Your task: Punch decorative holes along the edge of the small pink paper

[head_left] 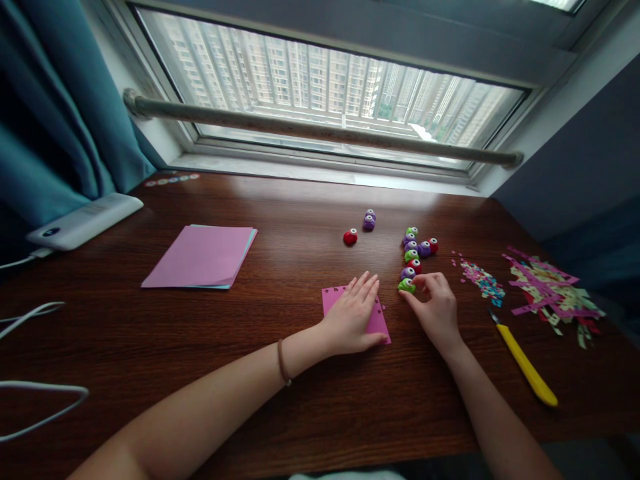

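My left hand (353, 317) lies flat, fingers together, on a small pink paper square (379, 324) with punched holes along its edges. Just right of it, my right hand (436, 307) pinches a green craft punch (406, 285) between thumb and fingers on the tabletop. That punch is the nearest one of a cluster of small punches (416, 253), green, purple and red, lined up behind it. A red punch (350, 237) and a purple pair (369, 219) sit apart, farther back.
A stack of pink and blue paper (203, 257) lies at left. A yellow craft knife (525, 363), confetti (483, 279) and paper scraps (550, 293) lie at right. A white power bank (83, 221) and cables (35, 393) occupy the far left. The window sill is behind.
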`<state>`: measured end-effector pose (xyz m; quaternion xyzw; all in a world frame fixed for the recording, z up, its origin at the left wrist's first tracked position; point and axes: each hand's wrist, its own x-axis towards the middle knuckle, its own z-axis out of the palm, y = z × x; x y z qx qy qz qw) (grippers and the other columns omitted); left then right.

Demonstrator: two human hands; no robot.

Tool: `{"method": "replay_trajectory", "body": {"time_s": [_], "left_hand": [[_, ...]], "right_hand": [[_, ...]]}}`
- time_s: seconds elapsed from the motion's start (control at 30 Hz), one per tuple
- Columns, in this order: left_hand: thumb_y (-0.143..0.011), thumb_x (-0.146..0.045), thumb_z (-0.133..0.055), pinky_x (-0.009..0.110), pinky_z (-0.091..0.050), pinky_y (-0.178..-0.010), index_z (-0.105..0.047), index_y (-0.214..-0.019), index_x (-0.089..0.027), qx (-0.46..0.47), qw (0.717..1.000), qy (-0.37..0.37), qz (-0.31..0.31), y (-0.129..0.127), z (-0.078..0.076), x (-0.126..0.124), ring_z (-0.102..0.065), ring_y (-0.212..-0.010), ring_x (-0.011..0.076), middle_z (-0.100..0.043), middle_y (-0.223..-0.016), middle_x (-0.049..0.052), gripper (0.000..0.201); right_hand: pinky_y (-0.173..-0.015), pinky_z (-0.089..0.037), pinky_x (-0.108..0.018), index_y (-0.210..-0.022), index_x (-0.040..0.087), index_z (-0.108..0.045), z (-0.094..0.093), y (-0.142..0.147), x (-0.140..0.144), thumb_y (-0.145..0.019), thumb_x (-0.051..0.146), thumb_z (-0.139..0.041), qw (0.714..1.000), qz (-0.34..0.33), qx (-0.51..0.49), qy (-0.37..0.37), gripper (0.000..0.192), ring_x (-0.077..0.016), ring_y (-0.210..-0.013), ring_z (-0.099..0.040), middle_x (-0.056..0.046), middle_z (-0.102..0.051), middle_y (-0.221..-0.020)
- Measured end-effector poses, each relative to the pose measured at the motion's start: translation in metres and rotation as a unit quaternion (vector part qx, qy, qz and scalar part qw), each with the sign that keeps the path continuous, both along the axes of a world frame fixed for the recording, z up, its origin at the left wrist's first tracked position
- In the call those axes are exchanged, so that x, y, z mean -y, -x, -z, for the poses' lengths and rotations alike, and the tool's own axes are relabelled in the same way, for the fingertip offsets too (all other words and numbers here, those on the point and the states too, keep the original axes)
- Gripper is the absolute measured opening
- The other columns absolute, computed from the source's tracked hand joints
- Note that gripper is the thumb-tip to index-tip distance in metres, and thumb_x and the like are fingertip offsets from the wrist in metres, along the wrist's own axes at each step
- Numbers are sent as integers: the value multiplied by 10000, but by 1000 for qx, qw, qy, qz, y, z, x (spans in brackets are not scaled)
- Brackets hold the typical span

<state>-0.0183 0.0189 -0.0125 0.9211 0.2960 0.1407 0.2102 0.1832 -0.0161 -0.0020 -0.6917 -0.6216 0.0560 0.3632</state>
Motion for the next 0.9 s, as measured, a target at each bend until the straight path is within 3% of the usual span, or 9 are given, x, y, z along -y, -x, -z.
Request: {"method": "replay_trajectory", "body": {"time_s": [0.1, 0.17, 0.4, 0.67, 0.8, 0.9], "left_hand": [[-696, -582, -569, 438, -120, -1131, -116, -1388, -71, -2, 1000, -6, 2, 0, 1, 0, -16, -1378, 273, -143, -1478, 178, 972], [-697, -575, -572, 435, -117, -1132, -119, -1387, -71, -2, 1000, -8, 2, 0, 1, 0, -11, -1378, 269, -141, -1479, 177, 968], [-696, -581, -570, 443, -126, -1128, -132, -1382, -72, 3, 1000, -3, 4, 1, 1, 0, -19, -1378, 274, -150, -1476, 182, 960], [-693, -577, -576, 431, -120, -1133, -152, -1380, -67, -7, 1000, -6, 2, 0, 0, 0, -30, -1378, 273, -154, -1476, 179, 954], [-704, -588, -560, 445, -124, -1130, -147, -1382, -74, -2, 1000, -4, 5, 1, -1, 0, -19, -1378, 270, -150, -1477, 178, 946], [-711, -603, -544, 448, -122, -1131, -141, -1384, -70, -6, 1000, 1, 5, 1, -2, 0, -25, -1377, 273, -149, -1476, 181, 949]], "right_hand": [[-619, -402, -222, -753, 191, -635, -3, 7, 3, -757, 268, -647, 983, -156, -49, 88, 78, -102, -660, -488, 2, -526, -765], [-652, -401, -217, -777, 223, -658, -3, 10, 4, -762, 265, -646, 973, -187, -48, 127, 47, -100, -694, -507, 13, -541, -771], [-679, -380, -216, -820, 306, -671, -7, 15, 6, -807, 326, -599, 974, -142, 38, 173, 76, -83, -715, -545, 52, -571, -839], [-640, -363, -228, -811, 220, -592, -7, 20, 8, -853, 283, -516, 962, -155, 114, 195, 107, -106, -727, -544, 26, -551, -865], [-642, -369, -233, -818, 195, -561, -7, 5, 2, -862, 278, -477, 972, -150, 81, 159, 126, -112, -717, -527, -2, -537, -869], [-633, -375, -239, -807, 172, -561, -10, -26, -4, -837, 310, -492, 995, -56, 38, 69, 158, -119, -676, -504, -26, -531, -825]]}}
